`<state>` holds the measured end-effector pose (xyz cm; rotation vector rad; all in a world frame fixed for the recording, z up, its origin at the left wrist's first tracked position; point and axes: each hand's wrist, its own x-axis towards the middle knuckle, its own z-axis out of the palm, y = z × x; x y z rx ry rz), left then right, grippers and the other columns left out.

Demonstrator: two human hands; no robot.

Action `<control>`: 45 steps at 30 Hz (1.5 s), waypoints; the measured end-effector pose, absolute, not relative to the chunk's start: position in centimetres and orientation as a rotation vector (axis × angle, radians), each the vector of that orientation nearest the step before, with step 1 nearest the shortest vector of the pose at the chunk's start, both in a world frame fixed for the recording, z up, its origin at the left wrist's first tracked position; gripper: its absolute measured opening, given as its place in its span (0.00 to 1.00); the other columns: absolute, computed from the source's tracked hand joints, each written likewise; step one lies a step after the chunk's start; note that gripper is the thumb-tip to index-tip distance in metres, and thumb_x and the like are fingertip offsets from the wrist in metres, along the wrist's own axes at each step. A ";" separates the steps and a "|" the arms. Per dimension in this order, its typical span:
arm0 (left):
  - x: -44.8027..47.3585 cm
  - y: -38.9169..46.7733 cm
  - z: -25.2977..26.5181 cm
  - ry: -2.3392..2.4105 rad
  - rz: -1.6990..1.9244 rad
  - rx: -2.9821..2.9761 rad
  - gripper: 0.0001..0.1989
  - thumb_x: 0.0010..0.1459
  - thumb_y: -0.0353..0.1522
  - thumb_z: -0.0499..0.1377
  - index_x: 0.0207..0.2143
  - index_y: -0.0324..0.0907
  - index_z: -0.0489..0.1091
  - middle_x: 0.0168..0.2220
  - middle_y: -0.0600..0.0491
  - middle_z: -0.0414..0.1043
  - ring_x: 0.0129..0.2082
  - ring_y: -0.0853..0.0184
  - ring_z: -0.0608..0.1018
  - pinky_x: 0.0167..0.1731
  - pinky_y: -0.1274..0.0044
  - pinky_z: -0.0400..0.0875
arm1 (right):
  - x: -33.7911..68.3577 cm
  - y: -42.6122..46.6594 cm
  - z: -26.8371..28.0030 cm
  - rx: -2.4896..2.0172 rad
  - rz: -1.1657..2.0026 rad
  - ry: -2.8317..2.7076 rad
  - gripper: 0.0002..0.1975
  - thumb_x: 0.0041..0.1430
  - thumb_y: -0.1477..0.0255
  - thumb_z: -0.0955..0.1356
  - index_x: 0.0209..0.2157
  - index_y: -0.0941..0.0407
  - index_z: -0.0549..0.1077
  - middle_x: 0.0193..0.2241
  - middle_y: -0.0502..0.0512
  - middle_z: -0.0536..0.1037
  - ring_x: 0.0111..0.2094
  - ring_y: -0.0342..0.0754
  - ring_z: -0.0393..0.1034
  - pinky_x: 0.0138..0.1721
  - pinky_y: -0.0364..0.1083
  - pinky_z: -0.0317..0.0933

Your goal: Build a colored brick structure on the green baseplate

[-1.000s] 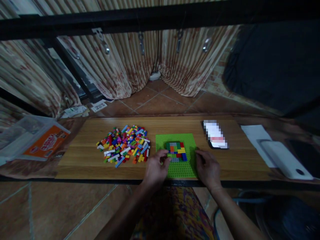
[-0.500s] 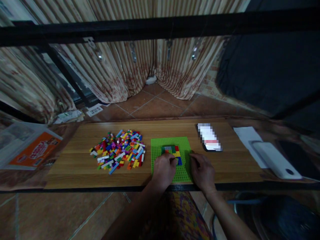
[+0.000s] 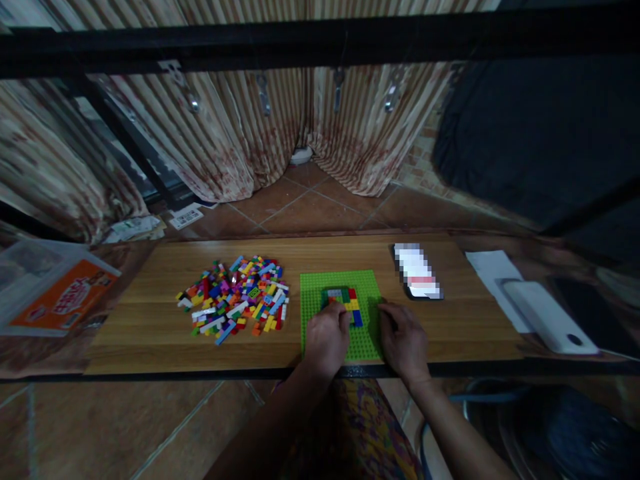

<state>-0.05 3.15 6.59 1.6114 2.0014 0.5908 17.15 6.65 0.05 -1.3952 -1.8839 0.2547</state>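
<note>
A green studded baseplate [image 3: 365, 283] lies near the front edge of the wooden table. On it is a low build of toy bricks [image 3: 353, 304] in red, yellow, blue, green and grey. My left hand [image 3: 327, 339] rests over the build's left and lower part, fingers curled and pinched together against it. Whatever is between those fingertips is hidden. At the plate's right edge, my right hand [image 3: 405, 341] is closed, its curled fingers and thumb against the edge.
Left of the plate is a heap of loose toy bricks [image 3: 240, 300]. A phone [image 3: 417, 272] lies at the table's back right. A clear bin with an orange label [image 3: 67, 300] stands left of the table. A white device [image 3: 547, 317] and paper [image 3: 495, 267] lie to the right.
My left fingers have shifted slightly over the brick build, and a small light piece seen by the fingertips before no longer shows. My right hand stays at the plate's edge. The view tilts a little.
</note>
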 end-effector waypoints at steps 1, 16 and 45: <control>-0.2 3.1 6.5 1.974 0.619 1.614 0.07 0.63 0.32 0.53 0.38 0.44 0.71 0.35 0.51 0.78 0.37 0.65 0.79 0.39 0.76 0.68 | 17.2 6.7 0.0 -1.394 0.255 -1.885 0.13 0.63 0.69 0.61 0.40 0.55 0.75 0.38 0.60 0.78 0.41 0.52 0.72 0.43 0.52 0.67; 0.2 0.1 3.6 1.770 0.491 2.168 0.29 0.55 0.24 0.50 0.61 0.31 0.56 0.55 0.38 0.64 0.53 0.55 0.69 0.55 0.67 0.65 | 17.1 6.6 0.2 -1.397 0.248 -1.892 0.12 0.63 0.70 0.61 0.40 0.56 0.75 0.38 0.60 0.78 0.41 0.53 0.72 0.44 0.52 0.67; -2.6 -1.0 4.1 1.691 0.823 1.941 0.29 0.54 0.21 0.50 0.60 0.42 0.59 0.55 0.45 0.65 0.54 0.62 0.70 0.56 0.71 0.66 | 17.4 6.8 -0.3 -1.388 0.194 -1.934 0.14 0.62 0.68 0.60 0.39 0.55 0.76 0.36 0.59 0.77 0.39 0.52 0.70 0.41 0.51 0.66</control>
